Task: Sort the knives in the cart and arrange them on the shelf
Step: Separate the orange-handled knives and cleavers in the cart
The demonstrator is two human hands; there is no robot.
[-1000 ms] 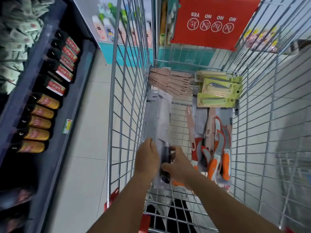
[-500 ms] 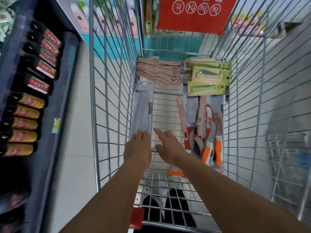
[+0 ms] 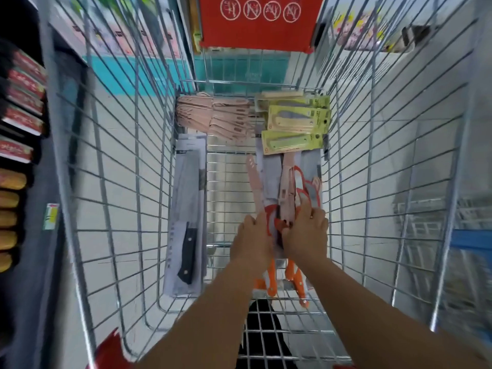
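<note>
Packaged knives (image 3: pixel 288 182) flat in wire cart (image 3: pixel 111 182)

Both forearms are bare with no sleeves, watch or rings showing, the left hand (image 3: pixel 251 239) and right hand (image 3: pixel 306 234) uncovered by gloves.

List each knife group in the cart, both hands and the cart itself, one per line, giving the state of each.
Black-handled cleaver pack: flat along the cart's left side, untouched.
Orange-handled knife packs: piled at right, under both hands.
Green carded knives: stacked at far right corner.
Pink knives: heaped at far left corner.
Left hand: on the orange pile.
Right hand: gripping the pile.
Cart: still loaded.
</note>
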